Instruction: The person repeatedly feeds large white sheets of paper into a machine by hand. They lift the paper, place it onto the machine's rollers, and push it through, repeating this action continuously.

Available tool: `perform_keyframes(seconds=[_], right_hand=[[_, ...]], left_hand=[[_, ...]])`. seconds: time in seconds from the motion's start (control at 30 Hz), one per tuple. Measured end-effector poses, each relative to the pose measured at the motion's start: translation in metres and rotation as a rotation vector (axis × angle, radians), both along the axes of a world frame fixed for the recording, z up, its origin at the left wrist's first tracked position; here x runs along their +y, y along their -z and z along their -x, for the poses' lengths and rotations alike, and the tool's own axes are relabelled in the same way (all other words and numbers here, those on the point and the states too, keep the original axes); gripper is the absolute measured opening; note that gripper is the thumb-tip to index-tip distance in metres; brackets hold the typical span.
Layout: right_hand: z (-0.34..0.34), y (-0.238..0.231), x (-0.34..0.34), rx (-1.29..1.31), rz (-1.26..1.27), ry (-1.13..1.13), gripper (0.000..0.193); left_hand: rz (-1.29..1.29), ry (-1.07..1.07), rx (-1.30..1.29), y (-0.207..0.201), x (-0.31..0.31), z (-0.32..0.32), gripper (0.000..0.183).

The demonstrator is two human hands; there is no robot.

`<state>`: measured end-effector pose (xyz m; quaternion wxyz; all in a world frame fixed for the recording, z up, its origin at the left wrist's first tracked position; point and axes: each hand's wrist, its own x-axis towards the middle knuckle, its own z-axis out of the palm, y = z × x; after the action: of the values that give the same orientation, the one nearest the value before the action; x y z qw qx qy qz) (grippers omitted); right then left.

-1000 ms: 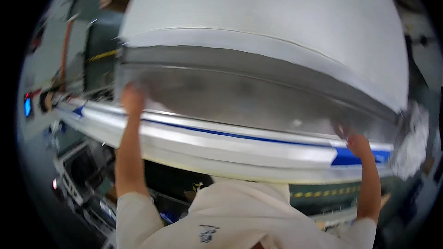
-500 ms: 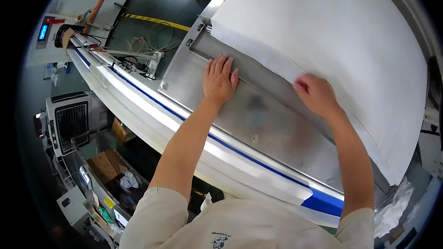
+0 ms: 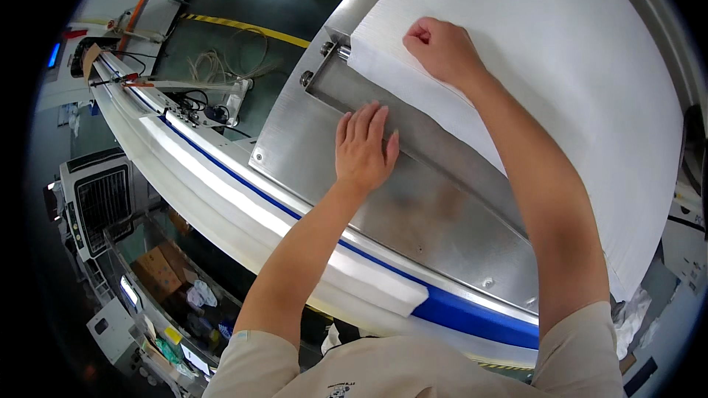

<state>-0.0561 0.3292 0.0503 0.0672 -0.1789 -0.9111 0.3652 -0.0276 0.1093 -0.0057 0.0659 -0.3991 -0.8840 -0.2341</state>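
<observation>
A broad white sheet with fine lines (image 3: 560, 88) spreads over the upper right, its loose near edge lying over a dull grey metal strip. My right hand (image 3: 446, 51) is curled into a fist on top of the sheet, close to its left end; nothing shows in the fingers. On the shiny metal plate (image 3: 428, 221) in front of me rests my left hand (image 3: 365, 147), fingers stretched out across the raised lip beside the grey strip. It holds nothing. A short metal shaft end (image 3: 344, 51) pokes out by the sheet's left corner.
Along the plate's near side runs a long white rail with a blue band (image 3: 472, 317). Loose cables (image 3: 210, 66) lie on the floor at the upper left. A cart with cardboard (image 3: 158, 273) stands at the lower left, below a white fan unit (image 3: 103, 199).
My right fist has slid up and left along the sheet, from its near edge to its left end. My left hand has shifted slightly right and down in view, still flat on the metal.
</observation>
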Motion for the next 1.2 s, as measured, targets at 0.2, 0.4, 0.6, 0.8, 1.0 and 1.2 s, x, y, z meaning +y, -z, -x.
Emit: perform_keyframes(seconds=[0.2, 0.4, 0.6, 0.8, 1.0, 1.2], right_hand=[[-0.072, -0.021, -0.033, 0.042, 0.175, 0.087, 0.014], [-0.143, -0.022, -0.039, 0.072, 0.074, 0.127, 0.008], [-0.164, -0.029, -0.043, 0.218, -0.188, 0.147, 0.013], [-0.2, -0.019, -0.033, -0.274, -0.228, 0.247, 0.032], [-0.388, 0.001, 0.047, -0.662, -0.477, 0.27, 0.043], [-0.611, -0.012, 0.128, -0.715, -0.572, 0.72, 0.056]], left_hand=[[-0.053, -0.021, 0.297, -0.038, 0.031, 0.102, 0.069], [0.122, 0.124, 0.181, -0.045, 0.025, 0.125, 0.059], [0.31, 0.259, 0.298, -0.061, 0.004, 0.13, 0.041], [0.602, 0.348, 0.386, -0.064, 0.009, 0.135, 0.045], [0.775, 0.33, 0.174, -0.094, 0.039, 0.123, 0.037], [1.016, 0.294, 0.216, -0.084, 0.057, 0.128, 0.034]])
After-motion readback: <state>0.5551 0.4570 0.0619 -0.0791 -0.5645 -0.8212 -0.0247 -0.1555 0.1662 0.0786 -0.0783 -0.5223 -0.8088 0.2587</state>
